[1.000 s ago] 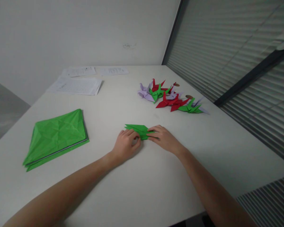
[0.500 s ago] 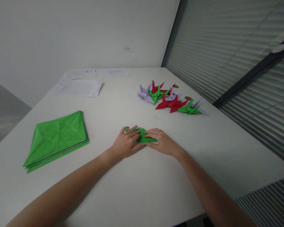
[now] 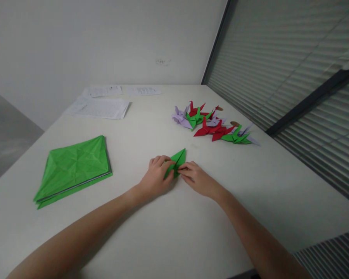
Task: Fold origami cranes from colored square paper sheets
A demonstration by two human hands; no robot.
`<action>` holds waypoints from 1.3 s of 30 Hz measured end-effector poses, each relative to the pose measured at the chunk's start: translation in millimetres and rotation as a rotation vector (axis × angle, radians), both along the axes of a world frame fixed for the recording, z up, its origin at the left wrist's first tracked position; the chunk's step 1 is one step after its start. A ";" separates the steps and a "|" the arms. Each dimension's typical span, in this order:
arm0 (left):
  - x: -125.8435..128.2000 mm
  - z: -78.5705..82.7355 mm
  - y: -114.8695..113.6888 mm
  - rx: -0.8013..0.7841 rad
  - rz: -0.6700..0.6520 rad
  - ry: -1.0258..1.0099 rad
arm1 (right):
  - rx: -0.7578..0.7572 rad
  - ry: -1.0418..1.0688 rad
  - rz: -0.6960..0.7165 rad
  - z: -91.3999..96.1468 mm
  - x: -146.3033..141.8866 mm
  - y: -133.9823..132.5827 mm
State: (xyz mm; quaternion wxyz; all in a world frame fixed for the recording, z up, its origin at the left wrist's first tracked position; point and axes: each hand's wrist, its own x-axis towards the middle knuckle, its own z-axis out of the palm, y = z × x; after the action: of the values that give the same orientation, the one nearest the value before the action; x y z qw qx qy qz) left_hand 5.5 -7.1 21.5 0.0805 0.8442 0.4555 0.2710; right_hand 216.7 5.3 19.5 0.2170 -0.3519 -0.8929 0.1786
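Observation:
A small piece of folded green origami paper is held between my two hands at the middle of the table, one pointed end facing away from me. My left hand grips its left side with thumb and curled fingers. At its near right edge, my right hand pinches the paper between thumb and fingertips. The lower part of the paper is partly hidden behind my fingers.
To the left lies a stack of creased green paper sheets. Several folded paper cranes in red, green and lilac sit at the back right, near the window blinds. Printed white papers lie at the far left.
The green paper has turned from lying sideways to pointing away from me. My left fingers have curled around it, and my right fingers have drawn into a pinch. The view has shifted slightly.

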 end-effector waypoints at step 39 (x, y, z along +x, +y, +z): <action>-6.3 -14.3 11.1 0.158 -0.299 0.097 | 0.214 -0.077 -0.017 -11.9 2.2 7.8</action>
State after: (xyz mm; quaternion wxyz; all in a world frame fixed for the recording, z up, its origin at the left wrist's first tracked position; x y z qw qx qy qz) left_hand -0.8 4.0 7.3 0.0313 0.9182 0.3056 0.2502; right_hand 218.9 13.1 7.6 0.2201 -0.3410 -0.9115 0.0667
